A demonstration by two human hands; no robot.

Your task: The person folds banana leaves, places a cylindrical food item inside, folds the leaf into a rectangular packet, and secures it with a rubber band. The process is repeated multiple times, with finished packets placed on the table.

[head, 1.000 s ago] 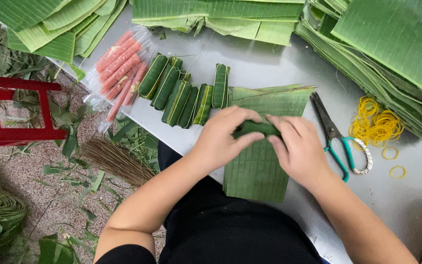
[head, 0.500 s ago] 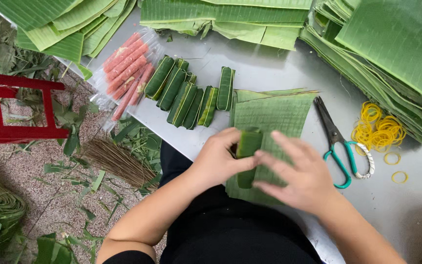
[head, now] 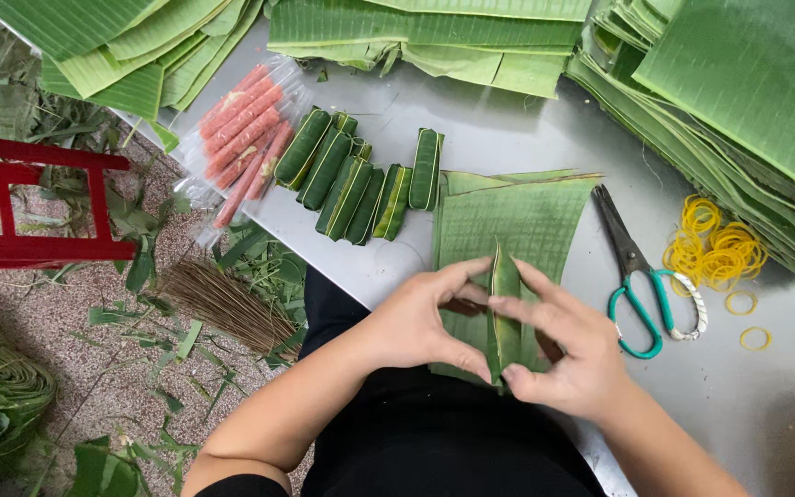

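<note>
A leaf-wrapped roll [head: 505, 313] stands lengthwise between both hands above a flat stack of cut banana-leaf sheets [head: 517, 221]. My left hand [head: 420, 322] pinches its left side, thumb at the near end. My right hand [head: 568, 345] grips the right side, fingers laid across the top. Several finished green rolls [head: 361, 179] bound with bands lie in a row further back on the grey table [head: 508, 138]. A clear bag of pink sausages [head: 246, 133] lies left of them.
Scissors with teal handles [head: 641, 285] lie right of the leaf sheets, beside a heap of yellow rubber bands [head: 715, 248]. Large banana leaves [head: 720, 101] are stacked along the back and right. On the floor at left are a red stool [head: 39, 207], a twig broom [head: 227, 299] and leaf scraps.
The roll was lying crosswise under both hands, then was turned. Now it points away from me, pinched between both hands nearer the table's front edge.
</note>
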